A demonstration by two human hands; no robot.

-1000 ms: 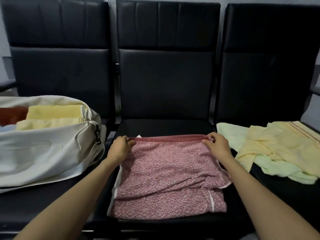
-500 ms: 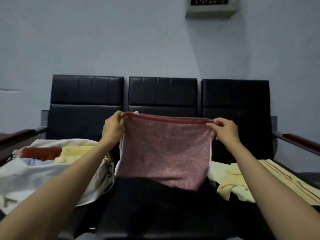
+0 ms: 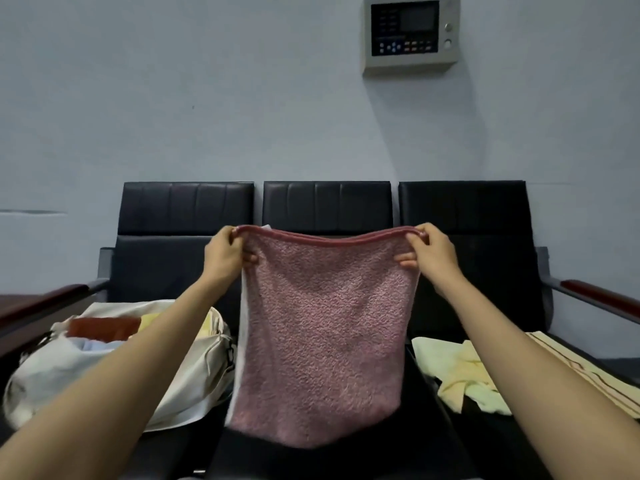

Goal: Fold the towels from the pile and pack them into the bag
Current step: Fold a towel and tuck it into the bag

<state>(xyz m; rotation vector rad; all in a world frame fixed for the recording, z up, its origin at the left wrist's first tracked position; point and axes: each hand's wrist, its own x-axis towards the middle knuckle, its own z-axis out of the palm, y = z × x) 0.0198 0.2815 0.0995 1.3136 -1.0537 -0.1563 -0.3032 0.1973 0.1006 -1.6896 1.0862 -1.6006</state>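
As we hold it up in front of the middle seat, the pink towel (image 3: 322, 341) hangs doubled over: a roughly square sheet of nubby terry w/ a smoother, darker red hem along the top & a thin white edge showing down its left side. Our left hand (image 3: 223, 256) grips the top left corner, fingers curled round the hem. Our right hand (image 3: 431, 252) grips the top right corner the same way, so the hem sags slightly btwn the 2. The bottom edge hangs loose in front of the seat cushion; can't tell if it touches.

On the left seat sits the bag (image 3: 187, 386), soft cream fabric, slumped & open at the top. Inside lie folded towels: a rust-red one (image 3: 100, 329), a pale yellow one (image 3: 149, 320) & a light blue one (image 3: 93, 346), packed side by side.

On the right seat lies the pile (image 3: 460, 372), crumpled pale yellow & light green terry, w/ a flatter cream towel (image 3: 568, 358) w/ dark stripes just beside it.

The bench (image 3: 327, 206) has 3 black padded backs w/ stitched vertical panels, a grey metal frame & a reddish-brown armrest (image 3: 599, 296) at the right end. On the plain pale wall above hangs a boxy grey control panel (image 3: 410, 32) w/ a dark screen & small buttons.
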